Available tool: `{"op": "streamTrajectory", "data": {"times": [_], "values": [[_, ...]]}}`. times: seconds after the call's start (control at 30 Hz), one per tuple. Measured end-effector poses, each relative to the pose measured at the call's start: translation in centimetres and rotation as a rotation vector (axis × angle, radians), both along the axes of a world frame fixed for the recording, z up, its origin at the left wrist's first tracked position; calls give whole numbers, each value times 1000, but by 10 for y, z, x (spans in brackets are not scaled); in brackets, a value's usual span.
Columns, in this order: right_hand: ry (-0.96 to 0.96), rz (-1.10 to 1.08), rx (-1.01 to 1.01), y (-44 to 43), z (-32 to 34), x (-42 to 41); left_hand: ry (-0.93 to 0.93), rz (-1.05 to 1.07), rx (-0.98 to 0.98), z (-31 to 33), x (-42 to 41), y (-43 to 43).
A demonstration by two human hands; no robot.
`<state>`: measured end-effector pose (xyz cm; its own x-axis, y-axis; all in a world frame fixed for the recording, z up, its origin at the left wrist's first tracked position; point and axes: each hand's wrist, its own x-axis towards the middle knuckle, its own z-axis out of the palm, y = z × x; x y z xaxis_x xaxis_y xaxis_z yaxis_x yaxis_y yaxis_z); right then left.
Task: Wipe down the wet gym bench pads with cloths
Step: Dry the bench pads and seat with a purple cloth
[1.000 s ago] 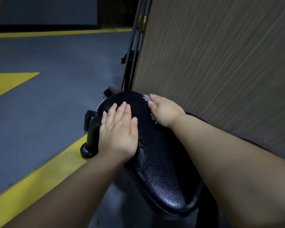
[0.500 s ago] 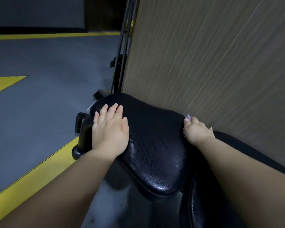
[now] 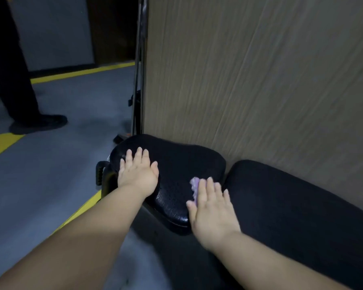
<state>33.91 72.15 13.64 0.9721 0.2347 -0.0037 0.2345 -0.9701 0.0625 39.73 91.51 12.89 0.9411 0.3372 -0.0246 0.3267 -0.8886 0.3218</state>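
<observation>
Purple cloth [image 3: 194,187] lies under our right hand [image 3: 213,211], whose straight fingers press it onto the near right of the black seat pad [image 3: 176,162]. Our left hand [image 3: 137,173] rests flat and released on the pad's left edge. A longer pad [image 3: 291,195] lies to the right, along a wood-grain panel [image 3: 249,80].

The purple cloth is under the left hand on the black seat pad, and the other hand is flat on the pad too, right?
Not quite. The head view shows the purple cloth under the right hand, not the left. The left hand is the other one, flat on the black seat pad.
</observation>
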Motion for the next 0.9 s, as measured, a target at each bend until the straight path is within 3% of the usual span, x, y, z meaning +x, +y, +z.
{"op": "streamTrajectory", "data": {"times": [0.17,0.27,0.33,0.47,0.53,0.6,0.7,0.83,0.9], "values": [[45,174,18,-7,1,-31,169,-302,77,18,-28,-46],[32,338,13,-15,14,-37,279,-306,-24,28,-40,-65],[106,262,288,-24,21,-37,318,-234,-168,37,-48,-76],[76,-163,1142,-44,45,-42,276,-187,-474,53,-74,-101],[37,-295,1371,-60,59,-45,238,-172,-521,50,-87,-113],[-57,-275,1325,-75,76,-55,170,-204,-467,36,-93,-122],[-121,-134,971,-87,79,-69,94,-204,-386,23,-92,-125],[152,139,354,-79,40,-73,75,-198,-338,20,-88,-131],[189,178,200,-75,25,-70,93,-207,-300,17,-86,-131]]}}
